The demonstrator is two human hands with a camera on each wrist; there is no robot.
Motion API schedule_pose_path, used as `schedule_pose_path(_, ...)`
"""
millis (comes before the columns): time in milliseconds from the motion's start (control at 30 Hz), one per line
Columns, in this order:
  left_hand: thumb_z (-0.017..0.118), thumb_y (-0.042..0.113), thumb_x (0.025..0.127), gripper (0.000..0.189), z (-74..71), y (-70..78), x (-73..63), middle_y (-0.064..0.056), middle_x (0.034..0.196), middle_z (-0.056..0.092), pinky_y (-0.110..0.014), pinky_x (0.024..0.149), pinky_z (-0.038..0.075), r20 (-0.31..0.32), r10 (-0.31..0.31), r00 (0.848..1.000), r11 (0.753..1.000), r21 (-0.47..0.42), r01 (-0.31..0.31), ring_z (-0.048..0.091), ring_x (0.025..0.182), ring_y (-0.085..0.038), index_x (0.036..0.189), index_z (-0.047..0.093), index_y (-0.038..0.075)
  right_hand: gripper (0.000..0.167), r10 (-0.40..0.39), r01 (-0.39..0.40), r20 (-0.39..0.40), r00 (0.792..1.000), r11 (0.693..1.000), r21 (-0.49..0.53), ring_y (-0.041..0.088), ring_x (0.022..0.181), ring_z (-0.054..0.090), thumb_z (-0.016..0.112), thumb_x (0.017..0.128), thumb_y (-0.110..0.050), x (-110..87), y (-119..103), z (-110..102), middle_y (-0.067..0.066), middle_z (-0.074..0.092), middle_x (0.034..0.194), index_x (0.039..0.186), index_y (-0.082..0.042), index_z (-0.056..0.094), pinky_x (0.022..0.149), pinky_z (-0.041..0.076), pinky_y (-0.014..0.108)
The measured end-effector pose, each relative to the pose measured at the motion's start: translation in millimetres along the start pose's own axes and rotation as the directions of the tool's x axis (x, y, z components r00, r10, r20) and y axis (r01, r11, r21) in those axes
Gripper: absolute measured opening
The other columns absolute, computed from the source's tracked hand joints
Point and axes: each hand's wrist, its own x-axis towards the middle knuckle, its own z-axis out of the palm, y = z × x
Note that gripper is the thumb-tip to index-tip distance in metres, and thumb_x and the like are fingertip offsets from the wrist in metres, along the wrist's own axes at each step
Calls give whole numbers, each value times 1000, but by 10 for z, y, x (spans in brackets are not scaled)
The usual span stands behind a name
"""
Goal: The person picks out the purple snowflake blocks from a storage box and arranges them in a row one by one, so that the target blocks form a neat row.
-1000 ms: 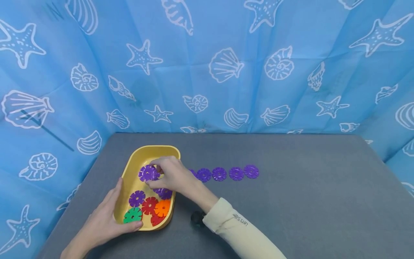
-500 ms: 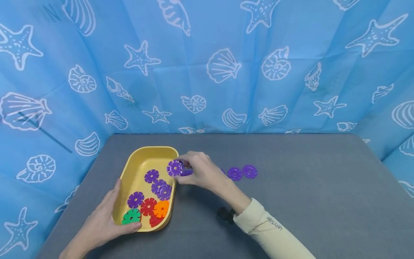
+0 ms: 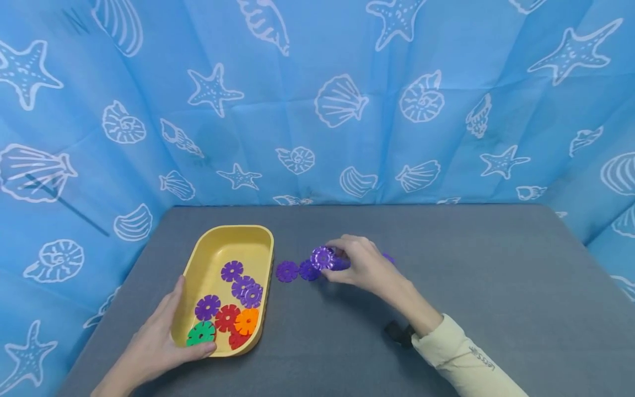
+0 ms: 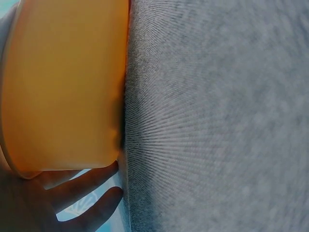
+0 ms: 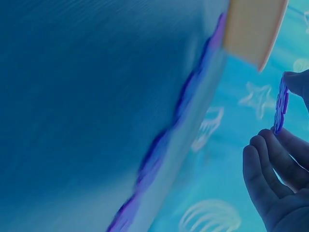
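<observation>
My left hand [image 3: 156, 339] holds the near-left corner of a yellow tray [image 3: 210, 262], thumb on the near rim and fingers along its outer left side. In the left wrist view, fingers [image 4: 84, 193] lie against the end of the tray wall [image 4: 67, 87]. With thumb and fingertips my right hand [image 3: 369, 267] pinches a purple snowflake disc [image 3: 323, 258] above a row of purple discs [image 3: 287, 271] on the table. The right wrist view shows the held disc [image 5: 281, 104] edge-on, apart from the row [image 5: 183, 101]. My right hand hides part of that row.
Inside the tray are several more purple discs [image 3: 207, 307], red discs [image 3: 227, 318], an orange disc [image 3: 247, 321] and a green disc [image 3: 200, 333]. A grey cloth [image 3: 471, 275] covers the table. Blue shell-patterned curtain [image 3: 307, 121] closes off the back and sides.
My right hand lifted a purple disc out of the tray and carried it right, over the row. The left hand stays on the tray.
</observation>
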Motion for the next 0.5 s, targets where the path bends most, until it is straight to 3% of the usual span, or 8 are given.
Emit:
schedule_pose_path(333,79,70,71,145,-6,-16,10,-29,158,26,-62,93,56,22,2,1000,1000,-17,-1,50,123,-41,162,-18,12,46,120,-126,-73,990,988,-88,19,78,67,89,75,-15,-473,596,-361,11,74,91,113,6,73,68,59,34)
schedule_pose_path(500,79,70,71,145,-10,-14,9,-28,158,26,-62,93,56,24,-3,1000,1000,-26,4,50,122,-40,162,-18,13,45,146,-156,-106,984,983,-97,18,77,67,89,75,-14,-639,771,-494,11,74,88,111,7,73,67,58,32)
